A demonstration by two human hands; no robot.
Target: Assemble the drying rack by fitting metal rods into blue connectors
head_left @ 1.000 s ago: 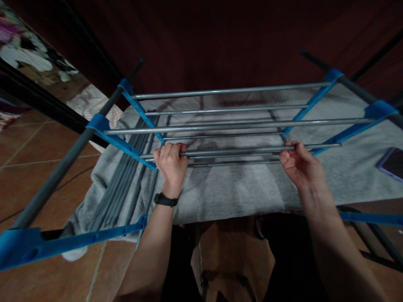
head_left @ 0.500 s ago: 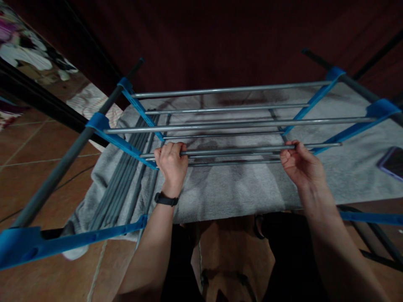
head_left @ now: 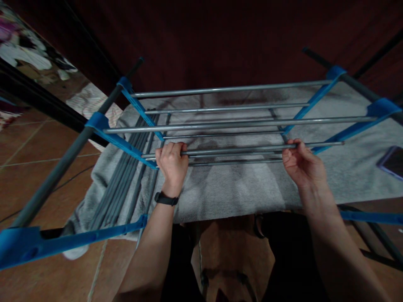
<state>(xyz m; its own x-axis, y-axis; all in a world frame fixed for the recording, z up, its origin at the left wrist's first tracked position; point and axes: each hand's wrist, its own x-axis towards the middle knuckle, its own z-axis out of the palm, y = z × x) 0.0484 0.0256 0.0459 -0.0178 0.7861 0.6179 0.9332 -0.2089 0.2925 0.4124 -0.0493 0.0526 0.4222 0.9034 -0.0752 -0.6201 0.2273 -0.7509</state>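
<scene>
A thin grey metal tube [head_left: 239, 149] runs crosswise between my hands. My left hand [head_left: 172, 157] is wrapped round it near its left end, and my right hand [head_left: 299, 161] pinches it towards the right, with the tip sticking out past my fingers. Behind it stands a rack frame of thick grey poles [head_left: 59, 176] and blue plastic side brackets [head_left: 121, 142]. Several crossbars [head_left: 233, 124] span the left and right brackets. The held tube's left end lies close to the lower end of a left bracket; I cannot tell whether they touch.
A grey towel [head_left: 233, 188] covers the surface under the frame. Several loose tubes [head_left: 122, 180] lie on it at the left. A phone [head_left: 392, 162] rests at the right. Lower blue brackets [head_left: 91, 237] jut out towards me, and clothes [head_left: 25, 56] are piled at the far left.
Both hands and the held tube have shifted very slightly to the right. My grip looks the same, and the frame has stayed in place.
</scene>
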